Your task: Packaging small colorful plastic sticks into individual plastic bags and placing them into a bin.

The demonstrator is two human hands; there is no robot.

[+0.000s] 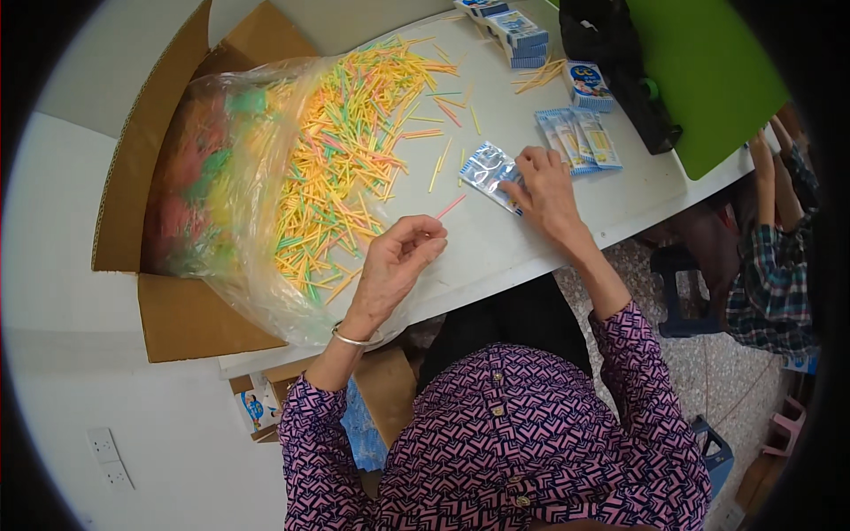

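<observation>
My left hand (pixel 396 265) is closed in a pinch above the table, beside a big heap of thin pastel sticks (pixel 341 168). Just past its fingers a pink stick (pixel 452 206) shows; whether they grip it I cannot tell. My right hand (pixel 547 190) has its fingers curled over the right end of a small blue-and-silver packet (pixel 489 170), its thumb resting on the packet's face. The packet lies at a slant on the white tabletop. What is inside the packet cannot be made out.
A cardboard box (pixel 124 168) lies tipped at left, its clear plastic bag (pixel 257 190) spilling sticks. Several similar packets (pixel 580 140) overlap beyond my right hand. Small blue-and-white boxes (pixel 522 40), a black object (pixel 633 80) and a green board (pixel 708 80) stand farther right. Another person's arm (pixel 766 177) shows.
</observation>
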